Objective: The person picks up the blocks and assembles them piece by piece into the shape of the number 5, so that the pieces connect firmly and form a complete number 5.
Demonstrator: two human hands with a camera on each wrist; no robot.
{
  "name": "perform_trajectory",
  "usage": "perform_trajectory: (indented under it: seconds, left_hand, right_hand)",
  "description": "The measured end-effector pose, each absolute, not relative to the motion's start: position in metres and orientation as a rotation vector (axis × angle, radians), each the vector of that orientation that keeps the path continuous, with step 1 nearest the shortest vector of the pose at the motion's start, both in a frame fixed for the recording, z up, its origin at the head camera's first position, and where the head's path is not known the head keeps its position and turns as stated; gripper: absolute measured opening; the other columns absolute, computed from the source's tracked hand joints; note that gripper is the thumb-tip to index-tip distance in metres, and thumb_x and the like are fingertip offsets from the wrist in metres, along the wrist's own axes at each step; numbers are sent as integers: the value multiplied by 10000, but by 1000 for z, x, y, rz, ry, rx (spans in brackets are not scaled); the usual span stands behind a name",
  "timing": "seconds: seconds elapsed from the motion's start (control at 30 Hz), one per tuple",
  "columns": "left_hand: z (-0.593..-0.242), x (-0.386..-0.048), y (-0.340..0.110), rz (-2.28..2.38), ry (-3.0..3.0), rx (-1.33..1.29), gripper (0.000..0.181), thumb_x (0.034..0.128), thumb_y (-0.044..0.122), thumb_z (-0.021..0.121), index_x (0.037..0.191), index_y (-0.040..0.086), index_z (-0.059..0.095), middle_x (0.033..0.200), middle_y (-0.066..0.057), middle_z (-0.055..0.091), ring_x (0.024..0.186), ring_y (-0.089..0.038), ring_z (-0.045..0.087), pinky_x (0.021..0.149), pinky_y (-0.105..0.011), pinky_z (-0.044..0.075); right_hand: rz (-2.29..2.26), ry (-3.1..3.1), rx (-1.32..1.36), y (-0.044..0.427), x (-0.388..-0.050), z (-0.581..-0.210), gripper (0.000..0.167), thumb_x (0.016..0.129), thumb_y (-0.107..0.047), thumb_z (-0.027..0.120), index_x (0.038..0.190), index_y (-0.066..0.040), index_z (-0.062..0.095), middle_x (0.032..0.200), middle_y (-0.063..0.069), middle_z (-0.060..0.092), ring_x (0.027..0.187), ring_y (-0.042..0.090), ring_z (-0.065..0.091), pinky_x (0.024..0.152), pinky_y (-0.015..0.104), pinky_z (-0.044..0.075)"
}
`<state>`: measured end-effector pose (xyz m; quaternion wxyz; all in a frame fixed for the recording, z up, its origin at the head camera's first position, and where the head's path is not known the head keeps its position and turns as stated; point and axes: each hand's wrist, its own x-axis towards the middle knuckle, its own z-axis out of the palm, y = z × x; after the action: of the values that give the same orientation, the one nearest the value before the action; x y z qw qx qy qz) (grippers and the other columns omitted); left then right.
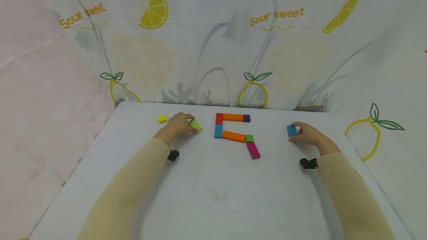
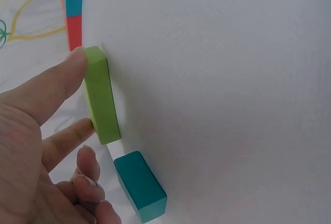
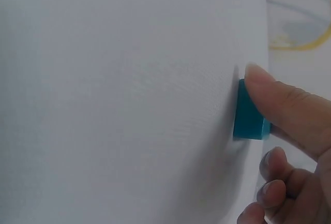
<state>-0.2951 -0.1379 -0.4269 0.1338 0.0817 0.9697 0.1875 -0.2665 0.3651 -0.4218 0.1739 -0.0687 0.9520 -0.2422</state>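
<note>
My left hand (image 1: 180,123) pinches a light green block (image 1: 195,125) between thumb and a finger. In the left wrist view, that light green block (image 2: 102,97) is a long bar. A teal block (image 2: 139,185) lies below it near the curled fingers; the head view does not show it. Over on the right, my right hand (image 1: 307,133) pinches a blue block (image 1: 291,131) by its ends, its thumb across it in the right wrist view. Left of the left hand sits a small yellow block (image 1: 162,119).
Between the hands lies a joined outline of blocks: red (image 1: 219,118), orange (image 1: 233,117), purple (image 1: 247,118), blue (image 1: 218,131), another orange (image 1: 233,136), green (image 1: 249,139) and magenta (image 1: 253,150). They lie on a white table (image 1: 213,195) before a lemon-print cloth (image 1: 213,47).
</note>
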Motion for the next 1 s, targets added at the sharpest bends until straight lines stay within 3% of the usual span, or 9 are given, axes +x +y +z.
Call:
perform_trajectory:
  seconds: [0.63,1.0]
  left_hand:
    - [-439,-273,-134,433,2809,354,689,806,486,802,1351,113,607,1247,-152,597,1099,-337,530,976,-534,412]
    - [-436,-240,-124,416,2814,470,675,790,495,816,1298,92,625,1120,-95,611,993,-253,537,910,-459,452]
  right_hand:
    - [-682,2689,-219,339,-237,-421,751,793,-361,850,1345,12,503,941,126,510,837,260,492,673,343,417]
    - [-693,2646,-260,316,-219,-426,730,765,-392,867,1289,-17,525,947,117,544,948,306,522,760,395,462]
